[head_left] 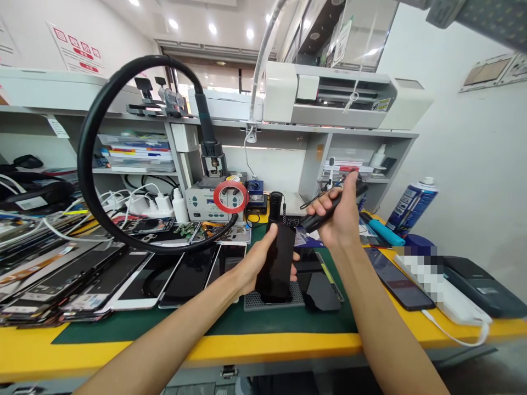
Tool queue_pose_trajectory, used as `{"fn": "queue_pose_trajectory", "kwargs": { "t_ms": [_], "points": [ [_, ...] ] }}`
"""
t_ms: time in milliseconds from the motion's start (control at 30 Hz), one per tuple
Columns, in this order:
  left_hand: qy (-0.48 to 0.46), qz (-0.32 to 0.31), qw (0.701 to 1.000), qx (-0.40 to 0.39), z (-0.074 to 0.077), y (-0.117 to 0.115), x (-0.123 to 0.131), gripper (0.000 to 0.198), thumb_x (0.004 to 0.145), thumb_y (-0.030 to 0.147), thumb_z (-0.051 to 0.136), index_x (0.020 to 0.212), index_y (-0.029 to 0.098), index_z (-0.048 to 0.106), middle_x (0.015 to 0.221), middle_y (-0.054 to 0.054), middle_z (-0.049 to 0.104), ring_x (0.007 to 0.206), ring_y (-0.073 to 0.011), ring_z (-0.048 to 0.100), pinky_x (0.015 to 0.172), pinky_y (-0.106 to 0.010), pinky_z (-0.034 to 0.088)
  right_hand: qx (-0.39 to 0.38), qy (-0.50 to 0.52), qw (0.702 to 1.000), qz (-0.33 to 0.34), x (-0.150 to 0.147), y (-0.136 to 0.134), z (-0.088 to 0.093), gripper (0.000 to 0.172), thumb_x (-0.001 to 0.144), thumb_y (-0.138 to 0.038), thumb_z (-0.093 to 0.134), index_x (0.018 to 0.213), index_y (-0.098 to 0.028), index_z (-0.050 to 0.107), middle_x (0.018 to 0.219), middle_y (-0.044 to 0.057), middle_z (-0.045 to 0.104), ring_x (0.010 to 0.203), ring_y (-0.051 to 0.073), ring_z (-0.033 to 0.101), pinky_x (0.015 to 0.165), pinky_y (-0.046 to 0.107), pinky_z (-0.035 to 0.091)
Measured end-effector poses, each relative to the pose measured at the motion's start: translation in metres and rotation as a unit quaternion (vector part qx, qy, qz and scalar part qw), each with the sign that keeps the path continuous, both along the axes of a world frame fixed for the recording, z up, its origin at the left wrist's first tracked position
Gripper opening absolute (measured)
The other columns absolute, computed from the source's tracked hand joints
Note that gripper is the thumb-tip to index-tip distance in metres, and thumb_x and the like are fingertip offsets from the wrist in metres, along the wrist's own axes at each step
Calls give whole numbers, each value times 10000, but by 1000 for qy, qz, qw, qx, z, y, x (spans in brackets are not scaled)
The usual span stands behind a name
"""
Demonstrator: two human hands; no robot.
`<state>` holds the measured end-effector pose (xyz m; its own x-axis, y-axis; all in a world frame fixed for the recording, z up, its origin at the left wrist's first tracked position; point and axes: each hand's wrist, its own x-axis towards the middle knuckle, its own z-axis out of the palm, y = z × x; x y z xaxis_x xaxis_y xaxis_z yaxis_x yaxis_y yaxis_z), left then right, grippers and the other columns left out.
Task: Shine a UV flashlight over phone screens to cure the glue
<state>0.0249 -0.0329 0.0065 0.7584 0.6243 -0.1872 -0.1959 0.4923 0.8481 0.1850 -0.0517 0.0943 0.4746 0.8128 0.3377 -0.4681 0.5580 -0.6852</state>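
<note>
A smartphone with a dark, glossy screen (pixel 279 269) is gripped in my left hand (pixel 256 264), thumb along its left edge and fingertips showing at its right. It is held tilted above a grey perforated mat (pixel 263 300). My right hand (pixel 343 216) is closed around a long black handheld tool (pixel 316 220) with a thin cord or strap by it; its kind is unclear. Just behind the phone's top edge stands a black cylinder like a torch (pixel 275 204). Another dark phone or screen (pixel 319 285) lies between my hands on the mat.
Phones and screens (pixel 144 280) crowd the left of the green mat (pixel 164 323). A looped black hose (pixel 84 142) rises over a soldering station (pixel 197 200) with red tape (pixel 230 196). Rightward are a phone (pixel 405 285), a white power strip (pixel 457 302) and a spray can (pixel 413 206).
</note>
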Motion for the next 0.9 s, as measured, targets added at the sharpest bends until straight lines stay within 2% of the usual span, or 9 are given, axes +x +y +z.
{"fn": "queue_pose_trajectory", "kwargs": {
  "t_ms": [100, 200, 400, 567, 767, 900],
  "points": [
    [-56, -57, 996, -34, -1, 1, -1, 808, 864, 792, 394, 1110, 84, 697, 951, -165, 716, 746, -266, 700, 774, -455, 580, -22, 10, 1000, -10, 3, -1, 3, 633, 847, -800, 466, 619, -212, 414, 443, -78, 363, 377, 84, 380, 390, 230, 436],
    [-73, -81, 993, -41, 0, 1, -2, 799, 896, 759, 359, 1147, 72, 678, 934, -170, 709, 770, -283, 697, 784, -464, 567, -27, 0, 1000, -8, -4, -1, -1, 651, 835, -833, 427, 636, -214, 444, 452, -68, 382, 377, 93, 397, 390, 248, 448],
    [-82, -80, 993, -42, 1, -2, -2, 756, 932, 701, 327, 1130, 57, 671, 919, -187, 704, 760, -303, 696, 774, -465, 555, -32, -20, 999, 6, -14, -2, -7, 674, 858, -842, 350, 641, -215, 472, 463, -48, 413, 370, 106, 424, 385, 264, 465],
    [-81, -77, 991, -68, 1, -2, -1, 713, 944, 668, 344, 1138, 67, 673, 918, -182, 714, 750, -296, 706, 749, -452, 568, -25, 9, 1000, 16, -14, -5, -7, 645, 885, -807, 344, 670, -216, 487, 467, -47, 426, 372, 116, 433, 381, 264, 453],
    [-83, -74, 990, -92, -1, -1, 2, 716, 952, 655, 330, 1156, 58, 669, 916, -199, 723, 763, -311, 715, 749, -471, 574, -34, 23, 997, 70, -10, -8, -8, 652, 861, -777, 337, 558, -214, 461, 447, -13, 427, 367, 138, 440, 376, 293, 429],
    [-82, -78, 990, -90, -3, -2, 2, 689, 948, 653, 359, 1131, 72, 681, 879, -177, 723, 712, -285, 708, 724, -451, 581, -43, 47, 996, 67, -4, -10, -6, 580, 846, -704, 321, 533, -227, 423, 431, -20, 384, 339, 131, 394, 366, 294, 401]
  ]
}}
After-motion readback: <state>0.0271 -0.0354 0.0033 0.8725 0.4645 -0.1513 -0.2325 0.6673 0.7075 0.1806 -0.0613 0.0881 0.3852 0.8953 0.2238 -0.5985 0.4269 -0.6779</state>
